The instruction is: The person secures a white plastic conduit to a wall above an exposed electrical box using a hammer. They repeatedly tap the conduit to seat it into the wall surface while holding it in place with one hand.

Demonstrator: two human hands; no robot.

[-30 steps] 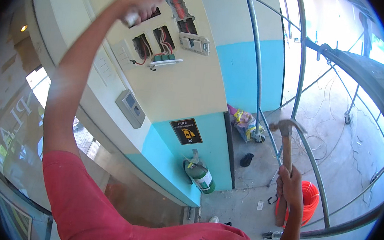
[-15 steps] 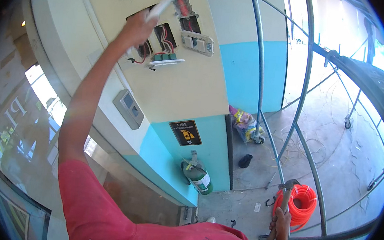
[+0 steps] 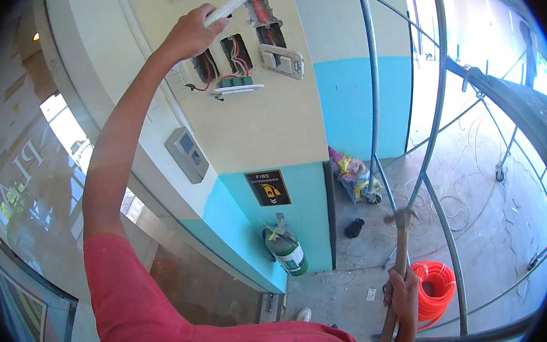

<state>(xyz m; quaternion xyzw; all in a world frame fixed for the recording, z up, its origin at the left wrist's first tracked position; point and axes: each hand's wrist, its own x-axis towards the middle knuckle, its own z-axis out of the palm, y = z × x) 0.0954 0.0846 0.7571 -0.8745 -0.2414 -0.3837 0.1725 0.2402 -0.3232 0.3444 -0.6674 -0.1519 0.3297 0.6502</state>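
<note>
Raised at the upper left, my left hand (image 3: pixel 193 35) grips a whitish, bar-shaped chisel (image 3: pixel 233 5). The chisel's far end meets the edge of a rough slot in the wall, where a red corrugated conduit (image 3: pixel 259 10) shows. Down at the lower right, my right hand (image 3: pixel 403 296) is wrapped round the wooden handle of a claw hammer (image 3: pixel 401 248), head up and well away from the chisel. Below the slot, a switch plate (image 3: pixel 281 62) hangs askew. A second plate with green terminals (image 3: pixel 236 86) dangles on wires from an open wall box (image 3: pixel 236 53).
A metal scaffold frame (image 3: pixel 375 82) stands to the right, with an orange hose coil (image 3: pixel 434 273) at its foot. Lower on the wall are a grey control box (image 3: pixel 187 155) and a green fire extinguisher (image 3: pixel 286 252). Loose wires (image 3: pixel 450 207) lie across the floor.
My right hand has lifted the hammer, its head now higher and a little further left. My left hand has shifted slightly up and left on the chisel.
</note>
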